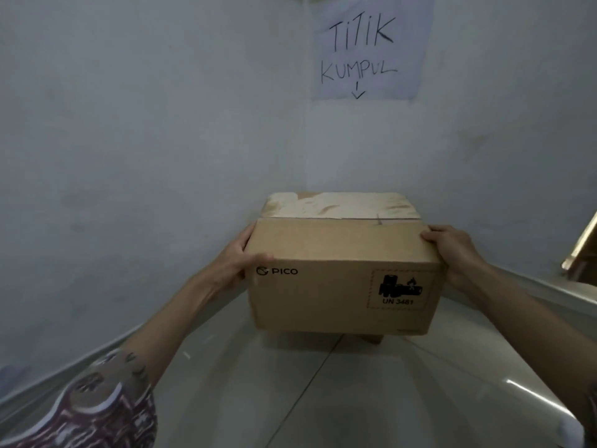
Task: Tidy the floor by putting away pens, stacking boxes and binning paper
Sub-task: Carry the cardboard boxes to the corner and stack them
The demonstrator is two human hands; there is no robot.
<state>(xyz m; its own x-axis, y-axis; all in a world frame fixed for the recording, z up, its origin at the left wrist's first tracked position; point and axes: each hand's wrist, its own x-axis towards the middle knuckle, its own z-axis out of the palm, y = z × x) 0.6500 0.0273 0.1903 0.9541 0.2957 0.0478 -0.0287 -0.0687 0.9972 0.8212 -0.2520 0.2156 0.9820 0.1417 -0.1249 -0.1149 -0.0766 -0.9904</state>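
A brown cardboard box (339,286) printed "PICO" with a UN 3481 battery label is held in front of me in the room's corner. My left hand (237,261) grips its left side, thumb over the front edge. On the right side, my right hand (452,250) grips it with the thumb on the top edge. Below the box, part of another cardboard box (371,338) shows on the floor, mostly hidden. I cannot tell whether the two boxes touch.
White walls meet in a corner right behind the box. A paper sign (368,50) reading "TITIK KUMPUL" with a downward arrow hangs above. Glossy floor tiles (290,399) stretch toward me. A wooden edge (581,250) juts in at the right.
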